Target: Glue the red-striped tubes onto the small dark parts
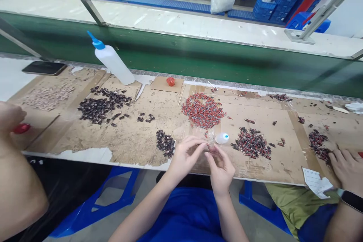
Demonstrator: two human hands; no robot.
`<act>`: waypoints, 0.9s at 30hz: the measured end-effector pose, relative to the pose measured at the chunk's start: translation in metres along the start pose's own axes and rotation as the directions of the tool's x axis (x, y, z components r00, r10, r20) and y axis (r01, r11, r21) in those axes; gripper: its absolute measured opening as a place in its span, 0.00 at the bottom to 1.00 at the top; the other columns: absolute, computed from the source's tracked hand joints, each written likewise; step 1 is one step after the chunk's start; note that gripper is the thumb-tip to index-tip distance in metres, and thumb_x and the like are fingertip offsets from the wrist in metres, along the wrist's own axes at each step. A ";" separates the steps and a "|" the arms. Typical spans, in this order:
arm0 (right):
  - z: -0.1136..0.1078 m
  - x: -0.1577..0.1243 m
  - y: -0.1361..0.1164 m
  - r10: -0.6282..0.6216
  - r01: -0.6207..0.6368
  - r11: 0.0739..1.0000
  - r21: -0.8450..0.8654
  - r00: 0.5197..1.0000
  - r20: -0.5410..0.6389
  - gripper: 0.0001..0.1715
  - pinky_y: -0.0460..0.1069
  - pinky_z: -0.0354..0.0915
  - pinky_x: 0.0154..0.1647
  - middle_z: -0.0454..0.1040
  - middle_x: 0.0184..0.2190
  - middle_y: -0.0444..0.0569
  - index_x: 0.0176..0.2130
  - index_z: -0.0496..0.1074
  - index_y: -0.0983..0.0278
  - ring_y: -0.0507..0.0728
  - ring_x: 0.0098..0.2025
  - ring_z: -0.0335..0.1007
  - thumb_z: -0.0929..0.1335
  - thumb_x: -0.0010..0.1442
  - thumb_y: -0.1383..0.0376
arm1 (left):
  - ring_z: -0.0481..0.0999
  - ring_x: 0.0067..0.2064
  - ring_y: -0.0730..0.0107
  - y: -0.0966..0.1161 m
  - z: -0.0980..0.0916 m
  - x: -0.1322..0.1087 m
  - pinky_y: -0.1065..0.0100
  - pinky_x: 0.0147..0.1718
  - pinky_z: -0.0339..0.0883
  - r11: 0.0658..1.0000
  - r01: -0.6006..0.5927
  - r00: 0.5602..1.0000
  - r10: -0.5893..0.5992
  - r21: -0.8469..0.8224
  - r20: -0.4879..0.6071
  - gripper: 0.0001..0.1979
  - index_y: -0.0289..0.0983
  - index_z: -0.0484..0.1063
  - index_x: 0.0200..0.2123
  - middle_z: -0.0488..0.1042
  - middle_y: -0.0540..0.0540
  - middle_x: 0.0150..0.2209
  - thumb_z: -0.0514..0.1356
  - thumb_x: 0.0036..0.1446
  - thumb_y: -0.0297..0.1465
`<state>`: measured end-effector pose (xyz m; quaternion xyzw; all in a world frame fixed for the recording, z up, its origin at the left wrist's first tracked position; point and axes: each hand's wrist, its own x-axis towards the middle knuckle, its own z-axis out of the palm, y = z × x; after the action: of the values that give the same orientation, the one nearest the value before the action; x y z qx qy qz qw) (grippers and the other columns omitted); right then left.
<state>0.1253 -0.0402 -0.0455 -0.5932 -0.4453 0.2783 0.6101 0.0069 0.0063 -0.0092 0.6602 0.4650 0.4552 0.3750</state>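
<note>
My left hand (pixel 185 157) and my right hand (pixel 221 169) meet over the cardboard near its front edge. Both are closed, fingertips pinched close together around something tiny that I cannot make out. Just beyond them lies a pile of small red-and-silver parts (pixel 203 110). A small white bottle (pixel 222 138) with a blue tip lies beside my right fingers. To the left of my left hand is a small heap of dark parts (pixel 165 143). Right of the small bottle is a heap of joined-looking black-and-red pieces (pixel 252 142).
A large white squeeze bottle (pixel 115 63), a red cap-like cup (pixel 170 81), a bigger dark pile (pixel 98 106) and a phone (pixel 44 68) stand or lie farther back. Co-workers' hands are at the left (pixel 10 117) and right (pixel 347 168). A green belt (pixel 181 60) runs behind.
</note>
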 end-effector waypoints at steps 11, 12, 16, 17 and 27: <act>0.000 0.005 -0.003 0.265 -0.264 0.959 0.099 0.964 0.006 0.13 0.53 0.76 0.35 0.80 0.35 0.54 0.34 0.80 0.65 0.59 0.35 0.78 0.72 0.53 0.58 | 0.72 0.44 0.58 -0.046 0.004 -0.015 0.55 0.45 0.70 0.921 -0.072 0.992 0.105 0.383 -0.066 0.07 0.40 0.77 0.40 0.77 0.43 0.41 0.60 0.59 0.29; 0.000 0.005 -0.002 0.265 -0.265 0.960 0.091 0.964 0.015 0.13 0.53 0.76 0.36 0.80 0.35 0.54 0.34 0.80 0.65 0.60 0.36 0.78 0.72 0.53 0.59 | 0.72 0.44 0.59 -0.049 0.005 -0.015 0.55 0.45 0.70 0.914 -0.086 0.991 0.120 0.397 -0.062 0.07 0.40 0.77 0.38 0.77 0.43 0.41 0.59 0.60 0.28; 0.003 0.007 -0.002 0.266 -0.269 0.962 0.051 0.962 0.057 0.12 0.53 0.76 0.39 0.80 0.35 0.54 0.34 0.80 0.65 0.59 0.37 0.78 0.72 0.53 0.59 | 0.74 0.43 0.62 -0.046 0.004 -0.014 0.59 0.44 0.71 0.950 -0.111 0.993 0.118 0.292 -0.007 0.07 0.38 0.76 0.36 0.79 0.44 0.37 0.57 0.61 0.27; 0.004 0.007 -0.002 0.269 -0.272 0.961 0.044 0.961 0.063 0.13 0.53 0.76 0.40 0.81 0.35 0.54 0.34 0.80 0.65 0.60 0.37 0.78 0.72 0.53 0.59 | 0.75 0.41 0.63 -0.043 0.003 -0.014 0.61 0.42 0.72 0.964 -0.095 0.995 0.095 0.249 0.012 0.07 0.38 0.76 0.36 0.79 0.44 0.36 0.57 0.61 0.27; 0.004 0.006 -0.010 0.318 -0.322 0.945 0.061 0.945 0.072 0.15 0.55 0.77 0.38 0.82 0.32 0.52 0.34 0.81 0.64 0.60 0.32 0.80 0.72 0.51 0.56 | 0.78 0.38 0.64 -0.021 0.001 -0.016 0.63 0.39 0.74 0.997 -0.069 0.996 0.067 0.038 0.063 0.08 0.38 0.78 0.38 0.81 0.44 0.35 0.58 0.61 0.27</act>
<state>0.1230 -0.0346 -0.0346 -0.6267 -0.3512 0.4074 0.5639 -0.0006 -0.0030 -0.0330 0.6967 0.4396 0.4378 0.3601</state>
